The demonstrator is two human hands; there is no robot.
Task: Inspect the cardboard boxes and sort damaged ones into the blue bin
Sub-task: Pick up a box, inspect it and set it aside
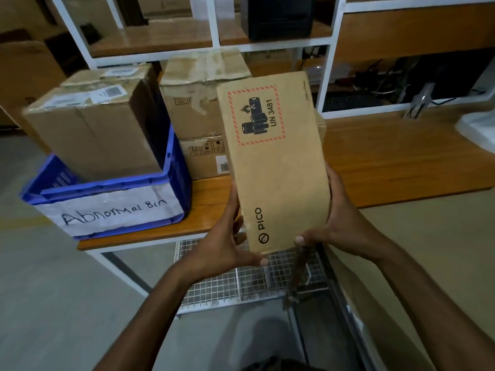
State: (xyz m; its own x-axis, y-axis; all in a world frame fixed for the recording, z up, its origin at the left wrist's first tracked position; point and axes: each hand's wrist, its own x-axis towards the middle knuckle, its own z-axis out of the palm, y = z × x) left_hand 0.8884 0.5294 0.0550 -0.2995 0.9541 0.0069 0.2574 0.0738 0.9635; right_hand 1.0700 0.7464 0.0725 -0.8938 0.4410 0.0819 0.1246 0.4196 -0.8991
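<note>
Both hands are clamped on one flat cardboard box [273, 162], held on end above the front edge of the wooden table [401, 162]. The left hand [227, 245] grips the lower left edge, thumb wrapped under the bottom corner. The right hand [334, 223] grips the lower right edge, thumb pressed on the front face near the bottom. The hands sit well apart, one to each side of the box.

The face turned to the camera carries a red-hatched battery label [256, 115] marked "UN 3481" toward 12 o'clock and a "PICO" logo [263, 225] toward 6 o'clock, both printed sideways. That face shows no tear or crush; the other faces are out of sight.

At 9 o'clock from the held box, the blue bin [171, 167] stands on the table's left end, with a white paper sign [112, 210] reading "Abnormal Bin" on its front wall. A large taped box [93, 129] with shipping labels sits inside the bin and rises well above its rim.

At 11 o'clock, behind the held box, a stack of boxes [198, 121] stands on the table just beside the bin; the top one has wrinkled, loose tape across its lid.

At 6 o'clock, below the table edge, a white wire rack [214, 287] is visible.
</note>
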